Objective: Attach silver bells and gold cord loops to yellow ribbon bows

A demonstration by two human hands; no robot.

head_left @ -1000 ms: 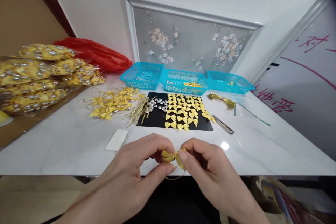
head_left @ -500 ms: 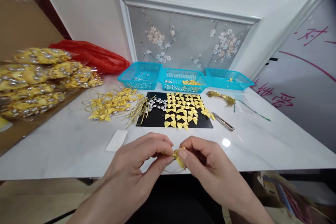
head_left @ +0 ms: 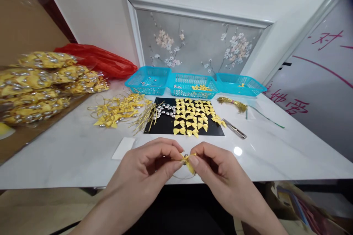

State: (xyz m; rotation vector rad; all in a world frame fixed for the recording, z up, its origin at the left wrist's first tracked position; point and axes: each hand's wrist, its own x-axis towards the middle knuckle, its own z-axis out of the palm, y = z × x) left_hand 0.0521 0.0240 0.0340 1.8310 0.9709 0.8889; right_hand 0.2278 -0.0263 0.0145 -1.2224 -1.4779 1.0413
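Observation:
Both my hands meet at the near edge of the white table (head_left: 68, 150). My left hand (head_left: 143, 172) and my right hand (head_left: 217, 170) pinch one small yellow ribbon bow (head_left: 187, 161) between thumbs and forefingers, with a thin gold thread looping beneath it. Beyond the hands lies a black mat (head_left: 165, 126) carrying rows of yellow bows (head_left: 191, 115) and a cluster of silver beads (head_left: 164, 109). A heap of finished bows with gold threads (head_left: 118, 110) lies to the mat's left.
Three blue baskets (head_left: 193, 84) stand at the back against a framed flower picture. Clear bags of yellow bows (head_left: 35, 84) and a red plastic bag (head_left: 96, 60) are at left. A gold thread bundle (head_left: 233, 103), metal tweezers (head_left: 234, 129) and a white card (head_left: 123, 147) lie nearby.
My fingers have drawn closer around the bow's centre, hiding more of it. The view has shifted slightly.

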